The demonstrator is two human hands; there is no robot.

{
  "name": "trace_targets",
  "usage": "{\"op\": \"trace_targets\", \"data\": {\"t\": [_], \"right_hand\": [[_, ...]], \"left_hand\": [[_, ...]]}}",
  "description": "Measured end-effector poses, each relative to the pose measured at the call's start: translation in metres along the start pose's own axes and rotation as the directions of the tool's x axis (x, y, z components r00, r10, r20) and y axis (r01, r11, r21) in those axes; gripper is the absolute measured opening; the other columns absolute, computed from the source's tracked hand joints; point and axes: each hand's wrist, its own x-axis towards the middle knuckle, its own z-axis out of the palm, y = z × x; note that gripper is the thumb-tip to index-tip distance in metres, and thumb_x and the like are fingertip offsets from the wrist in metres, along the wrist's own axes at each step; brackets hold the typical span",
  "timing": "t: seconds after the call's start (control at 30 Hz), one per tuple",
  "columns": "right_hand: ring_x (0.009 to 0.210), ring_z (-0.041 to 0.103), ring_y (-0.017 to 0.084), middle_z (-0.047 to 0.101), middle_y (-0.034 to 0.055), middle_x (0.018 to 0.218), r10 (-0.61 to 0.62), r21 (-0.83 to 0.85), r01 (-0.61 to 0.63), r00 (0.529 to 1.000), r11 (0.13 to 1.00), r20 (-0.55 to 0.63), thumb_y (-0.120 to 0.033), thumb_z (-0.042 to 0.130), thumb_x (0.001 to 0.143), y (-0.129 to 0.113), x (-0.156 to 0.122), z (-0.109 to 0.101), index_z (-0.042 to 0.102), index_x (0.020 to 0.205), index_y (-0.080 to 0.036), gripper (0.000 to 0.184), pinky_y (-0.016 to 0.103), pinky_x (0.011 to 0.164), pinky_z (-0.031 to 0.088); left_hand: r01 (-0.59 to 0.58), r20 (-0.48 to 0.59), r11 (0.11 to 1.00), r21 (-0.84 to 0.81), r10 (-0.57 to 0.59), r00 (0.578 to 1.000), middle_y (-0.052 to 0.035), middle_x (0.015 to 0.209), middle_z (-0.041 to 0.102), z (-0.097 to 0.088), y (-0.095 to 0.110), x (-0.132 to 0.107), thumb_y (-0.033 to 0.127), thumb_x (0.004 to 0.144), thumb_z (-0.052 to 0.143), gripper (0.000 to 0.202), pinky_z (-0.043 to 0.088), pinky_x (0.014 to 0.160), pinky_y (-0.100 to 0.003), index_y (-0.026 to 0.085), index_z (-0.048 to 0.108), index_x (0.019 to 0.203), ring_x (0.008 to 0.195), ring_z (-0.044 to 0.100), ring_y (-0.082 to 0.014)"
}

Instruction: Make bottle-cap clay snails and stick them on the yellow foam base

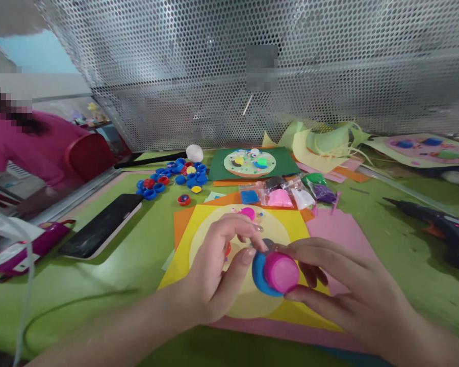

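Observation:
A round pink piece with a blue rounded part (281, 274) behind it is held over the paper; I cannot tell whether it is a cap or a small tub. My right hand (352, 290) pinches it between thumb and fingers at its right side. My left hand (224, 260) is bent at its left, thumb apart from the fingers, a fingertip at or close to the blue edge. Under both hands lies a pale yellow paper circle (210, 229) on a yellow sheet (306, 311). A pink dot (248, 213) and partly hidden small pieces are on the circle.
Blue and red bottle caps (191, 178) lie at the back left, near a phone (103, 224). Bags of coloured clay (279, 198) sit behind the sheet. At right is a glue gun (439, 224). A decorated circle (250, 163) rests behind. A person in pink (42, 142) is at left.

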Motion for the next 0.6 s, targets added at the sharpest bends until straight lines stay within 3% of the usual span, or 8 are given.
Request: {"op": "trace_targets", "data": {"t": [0.1, 0.2, 0.3, 0.47, 0.6], "right_hand": [[0.056, 0.049, 0.006, 0.059, 0.0020, 0.089, 0.010, -0.039, -0.010, 1.000, 0.999, -0.011, -0.029, 0.050, 0.090, 0.0000, -0.0003, -0.0005, 0.050, 0.110, -0.020, 0.023, 0.015, 0.052, 0.047], [0.056, 0.050, 0.006, 0.059, 0.0026, 0.090, -0.003, -0.091, 0.001, 1.000, 0.996, -0.019, -0.030, 0.049, 0.090, -0.0003, -0.0008, -0.0009, 0.051, 0.111, -0.020, 0.023, 0.016, 0.053, 0.047], [0.061, 0.054, 0.007, 0.060, 0.0028, 0.091, -0.029, -0.124, 0.024, 0.999, 0.992, -0.036, -0.031, 0.049, 0.090, 0.0001, -0.0020, -0.0003, 0.050, 0.110, -0.020, 0.022, 0.015, 0.055, 0.048], [0.064, 0.057, 0.011, 0.062, 0.0041, 0.090, -0.045, -0.169, 0.038, 0.998, 0.985, -0.037, -0.031, 0.048, 0.091, 0.0029, -0.0049, 0.0017, 0.050, 0.111, -0.021, 0.023, 0.021, 0.061, 0.051], [0.066, 0.059, 0.011, 0.063, 0.0045, 0.090, -0.055, -0.188, 0.046, 0.997, 0.981, -0.046, -0.032, 0.049, 0.090, 0.0033, -0.0038, 0.0015, 0.051, 0.109, -0.020, 0.023, 0.021, 0.061, 0.052]], "left_hand": [[0.083, -0.020, 0.992, 0.097, -0.082, 0.996, -0.0024, 0.080, 0.047, -0.0036, 0.0024, 0.0018, 0.026, 0.092, 0.038, 0.008, 0.041, 0.067, -0.031, 0.020, 0.044, 0.091, 0.076, 0.046, -0.0158], [0.151, 0.155, 0.973, 0.178, -0.179, 0.972, -0.0001, 0.068, 0.040, -0.0068, 0.0049, 0.0040, 0.034, 0.092, 0.033, 0.026, 0.034, 0.055, -0.029, 0.018, 0.041, 0.074, 0.063, 0.039, -0.0138], [0.063, 0.250, 0.977, 0.203, -0.114, 0.962, 0.0002, 0.062, 0.037, -0.0057, 0.0073, 0.0052, 0.034, 0.091, 0.033, 0.029, 0.033, 0.054, -0.030, 0.018, 0.037, 0.067, 0.060, 0.039, -0.0149], [0.008, 0.250, 0.970, 0.243, -0.071, 0.966, -0.0008, 0.062, 0.039, -0.0016, 0.0075, 0.0059, 0.018, 0.089, 0.033, 0.022, 0.034, 0.056, -0.031, 0.019, 0.035, 0.066, 0.061, 0.041, -0.0155], [0.018, 0.264, 0.970, 0.242, -0.083, 0.961, -0.0006, 0.062, 0.039, -0.0034, 0.0052, 0.0063, 0.021, 0.090, 0.032, 0.024, 0.034, 0.057, -0.031, 0.019, 0.034, 0.066, 0.062, 0.041, -0.0157]]}}
